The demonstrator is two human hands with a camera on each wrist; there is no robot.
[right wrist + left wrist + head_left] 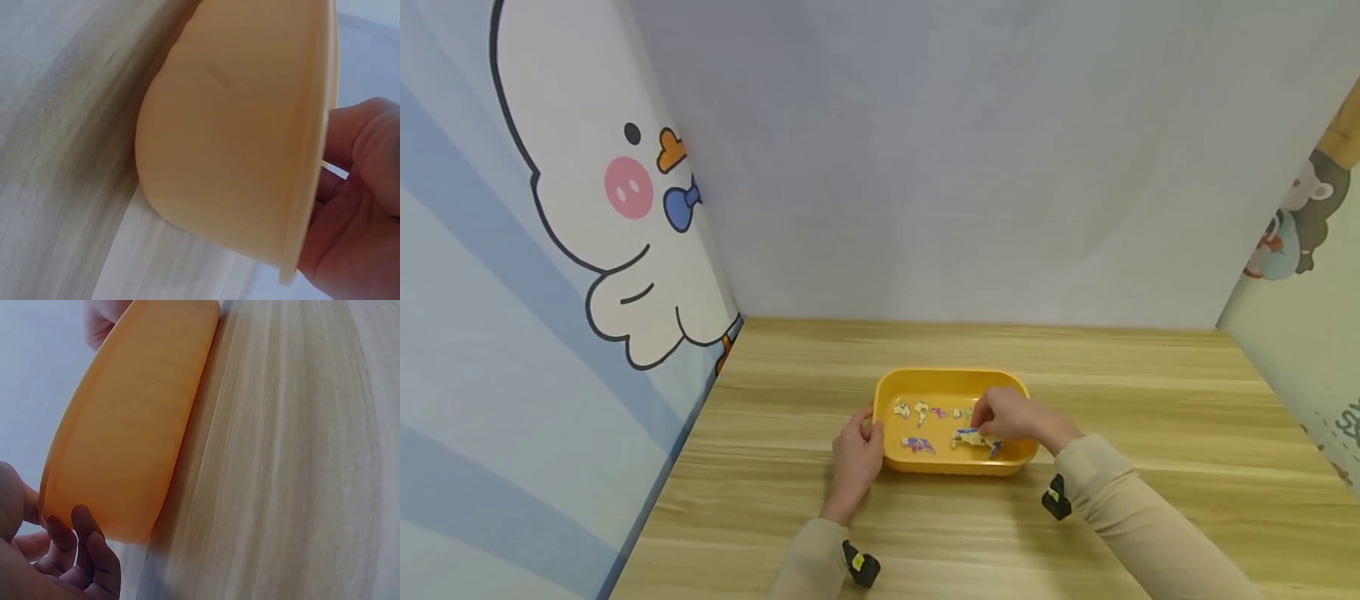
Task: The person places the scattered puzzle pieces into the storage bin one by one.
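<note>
A yellow plastic tray [925,467] with rounded corners stands on the table, holding several small, irregular, colourfully printed flat pieces. My left hand [858,454] grips the tray's left end, thumb at the rim; in the left wrist view, curled fingers [94,550] lie against its outer wall. Over the tray's right side, my right hand [1006,414] reaches in and pinches the largest flat piece [976,439], cream and blue-purple. A smaller purple and pink piece [917,445] lies to its left. In the right wrist view, the tray wall [231,125] hides the fingertips.
A row of small pieces, including a cream one [921,412], lies along the tray's far side. The wood-grain table [760,433] meets a grey cloth backdrop [955,208] behind, with printed panels on the left and right.
</note>
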